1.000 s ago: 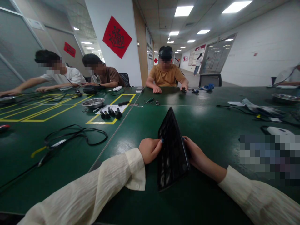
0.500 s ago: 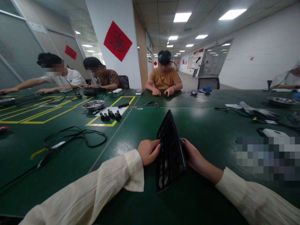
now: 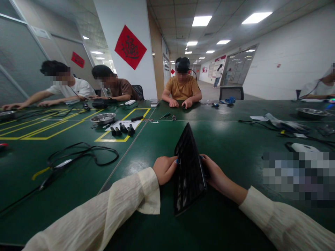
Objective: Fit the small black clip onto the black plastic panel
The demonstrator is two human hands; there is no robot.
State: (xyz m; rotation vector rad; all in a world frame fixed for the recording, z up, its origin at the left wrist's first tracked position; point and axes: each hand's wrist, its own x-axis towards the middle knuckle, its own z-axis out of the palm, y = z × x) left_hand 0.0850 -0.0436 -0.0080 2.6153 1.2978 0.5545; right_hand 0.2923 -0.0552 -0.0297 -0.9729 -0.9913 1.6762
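A glossy black flat panel (image 3: pixel 188 174) stands tilted on edge in front of me, its face turned left and showing rows of dark rectangles. From the right, my right hand (image 3: pixel 210 170) grips the panel; most of its fingers are hidden behind it. My left hand (image 3: pixel 164 169) is closed, knuckles up, with thumb and fingertips pressed together against the panel's left face. Whatever is between those fingertips is too small or hidden to make out. Blue shows on the nails of both hands.
On the green table (image 3: pixel 146 150) lie a looped black cable (image 3: pixel 104 162) at left, several black cylindrical parts (image 3: pixel 123 129), a steel bowl (image 3: pixel 103 118) and a green-handled screwdriver (image 3: pixel 165 115). A white device (image 3: pixel 305 148) lies at right. A co-worker (image 3: pixel 182 89) sits opposite; others sit left and right.
The whole view has shifted very slightly. Both hands stay in the same place on the panel. Across the table, the co-worker's hands have moved a little.
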